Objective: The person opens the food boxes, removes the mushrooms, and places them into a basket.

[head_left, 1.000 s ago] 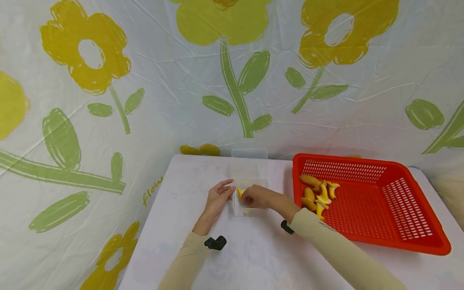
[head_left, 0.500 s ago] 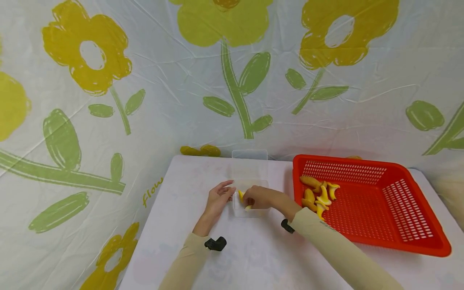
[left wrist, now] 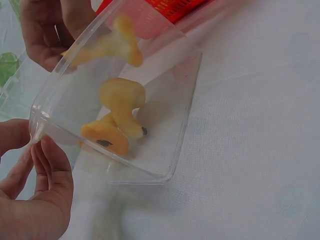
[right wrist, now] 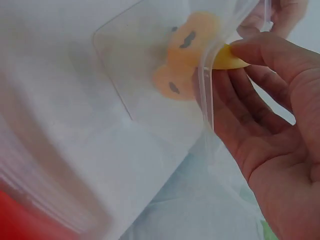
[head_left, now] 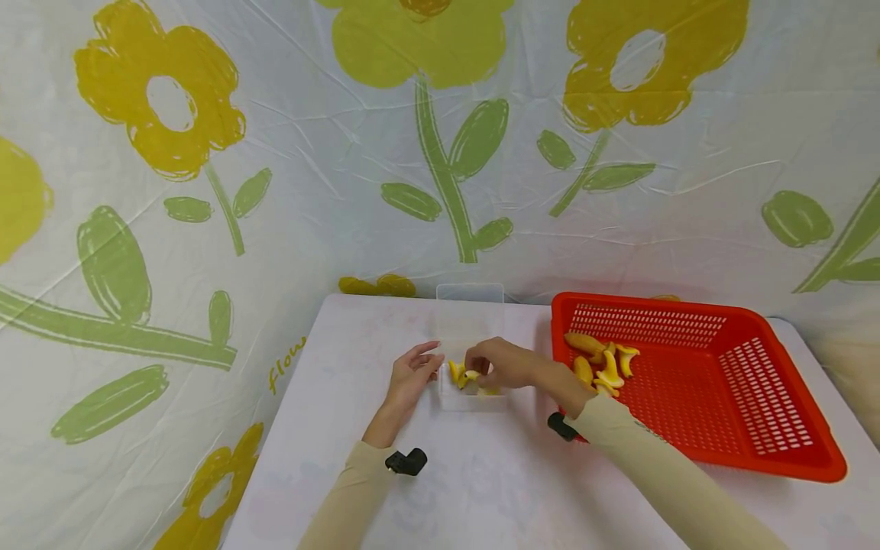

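A clear plastic box [head_left: 474,403] stands on the table with its lid [head_left: 470,305] raised at the back. My left hand [head_left: 409,376] pinches the box's rim at its left corner, thumb and fingertips meeting there in the left wrist view. Yellow mushrooms [left wrist: 122,102] with dark marks lie inside, seen through the wall. My right hand [head_left: 507,363] reaches over the box from the right. Between its thumb and fingers it pinches a yellow mushroom [right wrist: 227,59] at the rim, partly hidden by the fingers.
To the right is a red perforated basket [head_left: 701,409]. Several brown and yellow mushrooms [head_left: 609,370] lie in its left end. A flower-printed cloth [head_left: 330,153] hangs behind and to the left of the table.
My right hand has risen and shifted slightly right inside the box, uncovering more of the yellow mushrooms. My left hand stays at the box's left corner.
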`<state>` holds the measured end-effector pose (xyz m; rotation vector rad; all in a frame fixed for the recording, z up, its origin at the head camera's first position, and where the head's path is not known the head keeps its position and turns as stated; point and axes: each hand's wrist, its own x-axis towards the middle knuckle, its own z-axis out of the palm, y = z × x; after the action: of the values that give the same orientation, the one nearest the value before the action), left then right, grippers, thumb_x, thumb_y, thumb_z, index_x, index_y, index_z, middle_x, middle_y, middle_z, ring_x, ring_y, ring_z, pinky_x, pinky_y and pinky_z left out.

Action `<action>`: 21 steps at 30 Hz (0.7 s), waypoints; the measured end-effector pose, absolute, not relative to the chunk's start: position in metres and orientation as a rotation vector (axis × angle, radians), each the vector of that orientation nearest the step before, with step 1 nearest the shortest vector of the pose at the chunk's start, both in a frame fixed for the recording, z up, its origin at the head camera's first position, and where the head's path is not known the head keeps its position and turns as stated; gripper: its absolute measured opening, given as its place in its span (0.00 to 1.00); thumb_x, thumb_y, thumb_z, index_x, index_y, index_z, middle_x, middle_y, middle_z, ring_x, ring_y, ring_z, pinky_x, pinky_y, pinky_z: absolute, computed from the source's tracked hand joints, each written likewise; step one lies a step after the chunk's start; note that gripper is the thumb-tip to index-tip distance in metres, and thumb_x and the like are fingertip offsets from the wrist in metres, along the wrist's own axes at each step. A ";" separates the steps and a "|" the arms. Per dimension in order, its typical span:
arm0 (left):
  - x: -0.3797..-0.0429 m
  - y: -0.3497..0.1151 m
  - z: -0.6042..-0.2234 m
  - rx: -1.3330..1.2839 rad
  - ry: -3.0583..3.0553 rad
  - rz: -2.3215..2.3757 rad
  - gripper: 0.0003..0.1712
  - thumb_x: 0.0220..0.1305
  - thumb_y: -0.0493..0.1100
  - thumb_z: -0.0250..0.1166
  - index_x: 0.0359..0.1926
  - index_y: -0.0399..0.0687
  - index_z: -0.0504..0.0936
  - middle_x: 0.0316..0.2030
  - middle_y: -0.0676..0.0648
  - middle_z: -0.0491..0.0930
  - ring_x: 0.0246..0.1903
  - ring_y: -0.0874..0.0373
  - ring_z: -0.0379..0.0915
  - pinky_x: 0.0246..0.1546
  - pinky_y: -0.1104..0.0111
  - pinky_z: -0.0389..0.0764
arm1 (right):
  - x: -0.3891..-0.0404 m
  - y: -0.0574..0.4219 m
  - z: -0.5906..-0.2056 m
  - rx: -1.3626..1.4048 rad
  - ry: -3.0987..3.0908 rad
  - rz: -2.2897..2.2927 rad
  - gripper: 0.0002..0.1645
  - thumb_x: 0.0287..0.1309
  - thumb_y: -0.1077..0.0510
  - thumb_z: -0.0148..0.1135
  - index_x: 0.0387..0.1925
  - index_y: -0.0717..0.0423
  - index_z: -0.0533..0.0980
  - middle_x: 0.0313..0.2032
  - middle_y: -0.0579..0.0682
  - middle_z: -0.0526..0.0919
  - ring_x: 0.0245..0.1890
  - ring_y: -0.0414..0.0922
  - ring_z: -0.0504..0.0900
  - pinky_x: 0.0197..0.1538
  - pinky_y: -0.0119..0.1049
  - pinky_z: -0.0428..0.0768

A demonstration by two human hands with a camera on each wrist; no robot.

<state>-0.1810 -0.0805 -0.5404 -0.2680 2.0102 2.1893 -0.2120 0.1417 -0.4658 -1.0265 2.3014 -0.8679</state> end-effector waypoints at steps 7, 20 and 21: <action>-0.179 -0.080 -0.539 -0.298 2.051 2.168 0.23 0.68 0.42 0.71 0.62 0.42 0.82 0.41 0.46 0.83 0.33 0.58 0.75 0.37 0.75 0.81 | -0.211 0.156 -0.461 -0.976 2.313 -1.016 0.11 0.63 0.66 0.67 0.47 0.63 0.80 0.41 0.56 0.84 0.40 0.43 0.79 0.52 0.46 0.84; -0.179 -0.080 -0.540 -0.306 2.051 2.167 0.23 0.68 0.42 0.71 0.62 0.43 0.82 0.41 0.46 0.83 0.31 0.58 0.74 0.37 0.74 0.81 | -0.210 0.188 -0.446 -0.843 2.344 -1.227 0.17 0.63 0.64 0.68 0.53 0.58 0.77 0.43 0.50 0.83 0.44 0.48 0.82 0.48 0.33 0.84; -0.179 -0.080 -0.540 -0.310 2.050 2.167 0.22 0.68 0.41 0.70 0.62 0.43 0.82 0.41 0.46 0.83 0.31 0.58 0.74 0.37 0.74 0.82 | -0.210 0.191 -0.445 -0.830 2.346 -1.235 0.17 0.64 0.64 0.68 0.53 0.57 0.77 0.43 0.50 0.83 0.44 0.48 0.82 0.47 0.33 0.84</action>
<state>-0.1794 -0.0799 -0.5395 -0.3100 2.0503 2.1674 -0.2104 0.1906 -0.4448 -0.8304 2.3465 -1.2348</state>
